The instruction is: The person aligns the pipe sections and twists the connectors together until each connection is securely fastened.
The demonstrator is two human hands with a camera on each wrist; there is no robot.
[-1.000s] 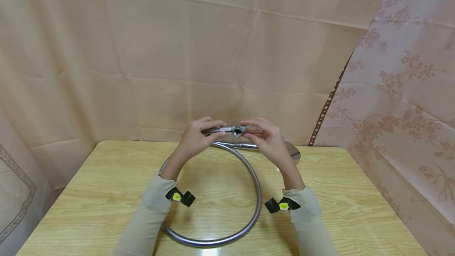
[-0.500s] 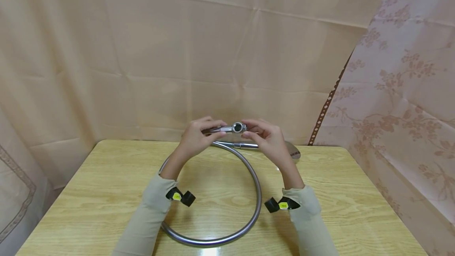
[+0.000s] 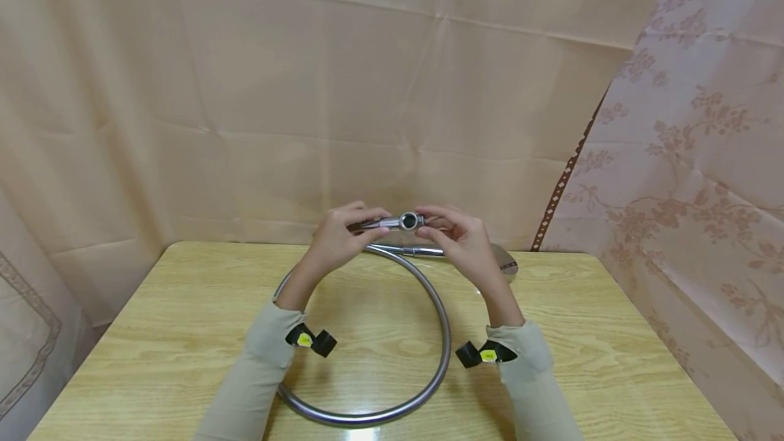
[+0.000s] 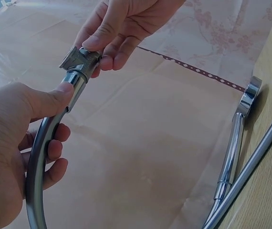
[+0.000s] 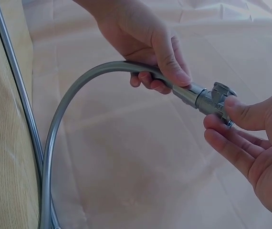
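Raised above the far part of the table, my left hand [image 3: 335, 240] grips the end of a shiny grey shower hose [image 5: 71, 93], thumb along its chrome connector [image 5: 187, 95]. A small metal valve fitting [image 5: 212, 101] sits against that connector, in line with it. My right hand [image 3: 461, 237] pinches the fitting's other end between thumb and fingers, as the left wrist view shows. The fitting's round opening [image 3: 409, 221] faces the head camera. Whether its thread is engaged with the connector is hidden.
On the wooden table [image 3: 582, 346] the hose lies in a large loop beneath both forearms. A chrome handheld shower head [image 4: 250, 95] rests near the back edge, partly behind my right hand in the head view. A beige curtain [image 3: 367, 87] hangs behind the table.
The fitting has turned on its axis, so its round opening now faces the head camera more squarely than a second ago. Both hands stay in nearly the same place.
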